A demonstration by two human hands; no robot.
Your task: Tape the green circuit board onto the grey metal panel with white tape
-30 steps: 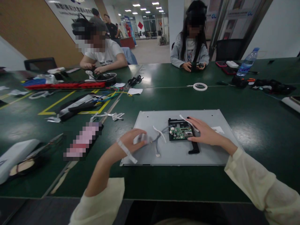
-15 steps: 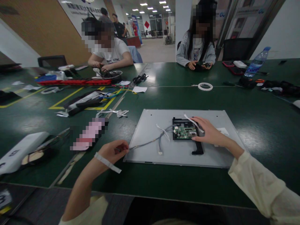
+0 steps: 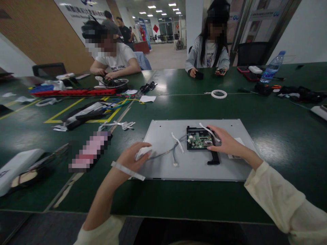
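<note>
A flat grey metal panel point(image 3: 158, 172) lies on the table in front of me. On it rests a black plastic bracket point(image 3: 213, 158) carrying a green circuit board point(image 3: 198, 142). My right hand point(image 3: 224, 140) grips the bracket's right side, thumb at the near edge and fingers at the far edge. A thin grey cable point(image 3: 162, 155) runs from the board to my left hand point(image 3: 133, 158), above the panel's left edge. There my fingers pinch a small white piece point(image 3: 143, 152) at the cable's end; its kind is unclear. A white tape strip point(image 3: 127, 170) crosses my left wrist.
A pixelated phone-shaped thing point(image 3: 89, 151) and a white device point(image 3: 21, 166) lie to the left. Cables and a black-and-white bundle point(image 3: 84, 114) sit beyond. Farther back are a white tape roll point(image 3: 219, 94) and a water bottle point(image 3: 273, 67). Two people sit opposite, handling small things.
My left hand has moved right, over the panel's left edge, and a white piece now shows in its fingers. My right hand keeps its grip on the bracket. The whole view has shifted slightly.
</note>
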